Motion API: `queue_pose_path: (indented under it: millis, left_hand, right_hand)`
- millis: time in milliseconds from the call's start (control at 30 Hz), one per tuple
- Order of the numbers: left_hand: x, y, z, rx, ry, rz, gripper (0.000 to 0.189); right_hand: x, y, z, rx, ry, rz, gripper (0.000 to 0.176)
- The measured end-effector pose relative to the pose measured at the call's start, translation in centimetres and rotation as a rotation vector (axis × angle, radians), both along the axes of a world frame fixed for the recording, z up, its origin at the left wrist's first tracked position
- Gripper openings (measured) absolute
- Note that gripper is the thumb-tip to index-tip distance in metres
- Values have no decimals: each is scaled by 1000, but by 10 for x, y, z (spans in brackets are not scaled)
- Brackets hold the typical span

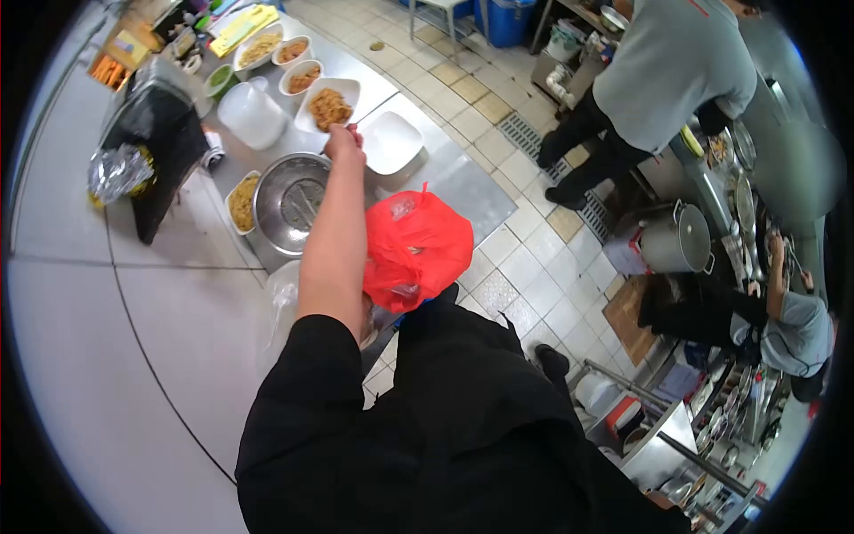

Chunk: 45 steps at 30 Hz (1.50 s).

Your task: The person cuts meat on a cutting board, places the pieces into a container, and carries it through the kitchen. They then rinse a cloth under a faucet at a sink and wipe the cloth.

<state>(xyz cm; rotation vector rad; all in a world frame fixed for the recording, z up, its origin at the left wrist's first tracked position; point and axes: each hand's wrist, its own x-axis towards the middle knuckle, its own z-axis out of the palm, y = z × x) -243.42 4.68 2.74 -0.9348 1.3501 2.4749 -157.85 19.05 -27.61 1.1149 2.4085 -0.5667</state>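
Observation:
My left hand (343, 143) reaches over the steel counter (476, 214), its fingers closed on the near rim of a white square bowl (351, 91) of orange-brown food (329, 108). An unfilled white square dish (392, 143) lies just right of it. Below my hand, left of my forearm, stands a steel mixing bowl (283, 203) with some residue inside. A red plastic bag (421, 249) sits to the right of my forearm. My right hand is not visible.
Several small food bowls (296, 52), a white tub (253, 117) and a yellow-food dish (240, 204) line the counter. Foil (121, 173) lies at left. Two people (672, 76) stand at right, near a large pot (673, 238) on the tiled floor side.

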Motion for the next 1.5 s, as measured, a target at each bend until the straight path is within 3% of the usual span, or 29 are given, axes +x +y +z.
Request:
queue_pose_path:
  millis: [33,100,133,167,433,700,733,833,867,933,967,1033,1067,1100,1167,1200,1267,1300,1333,1367,1433,1500]
  left_hand:
    - [-12,0,-7,-15,-42,20,22]
    - [-34,-6,-33,-53,-49,-10,26]
    - [-38,-6,-35,-91,-95,18,25]
    - [-45,-7,-40,-130,-139,48,25]
    - [-75,-32,-72,-130,-179,66,26]
    - [-71,-33,-54,-128,-282,29,24]
    - [-72,-34,-49,-100,-304,-5,38]
    - [-71,-27,-36,-202,-391,-16,52]
    - [-69,-31,-38,-175,-325,-104,73]
    - [-90,-44,-66,-222,-119,-355,86]
    - [-67,-45,-52,-288,79,-523,92]
    - [-67,-32,-34,-200,98,-523,90]
    - [-31,-11,7,-284,63,-402,88]
    - [-25,-2,13,-187,274,-487,81]
    - [-20,27,28,41,275,-638,70]
    - [34,50,58,-62,307,-591,68]
    - [171,101,144,-283,350,-496,64]
    - [204,124,146,-272,359,-538,64]
    - [233,144,148,-245,430,-642,63]
    - [264,162,149,-217,500,-742,62]
    - [342,196,143,-124,639,-974,63]
    - [449,219,149,-21,764,-1170,71]
  right_hand:
    - [21,5,-60,250,-112,245,39]
    - [-32,-51,91,-666,579,-828,38]
    - [-73,-60,158,-647,487,-1047,38]
    - [-76,-61,174,-609,410,-1101,38]
    - [-77,-80,182,-567,342,-1191,35]
    - [-48,-118,179,-524,405,-1301,34]
    - [-41,-125,176,-519,413,-1314,34]
    - [-12,-153,166,-507,421,-1337,35]
    - [-1,-164,162,-499,419,-1343,35]
    - [28,-196,151,-468,421,-1352,35]
    - [43,-218,143,-437,409,-1331,35]
    - [81,-275,118,-338,344,-1186,35]
    - [98,-307,100,-260,285,-1071,35]
    - [110,-338,86,-192,221,-973,36]
    - [118,-388,66,-103,155,-909,36]
    - [119,-411,49,-74,140,-904,36]
    - [110,-405,103,-246,340,-1223,36]
    - [97,-393,147,-309,439,-1387,37]
    - [102,-400,146,-198,199,-1106,40]
    - [103,-401,140,-191,205,-1138,40]
    - [118,-425,92,-304,675,-1698,37]
    - [124,-433,97,-251,618,-1647,36]
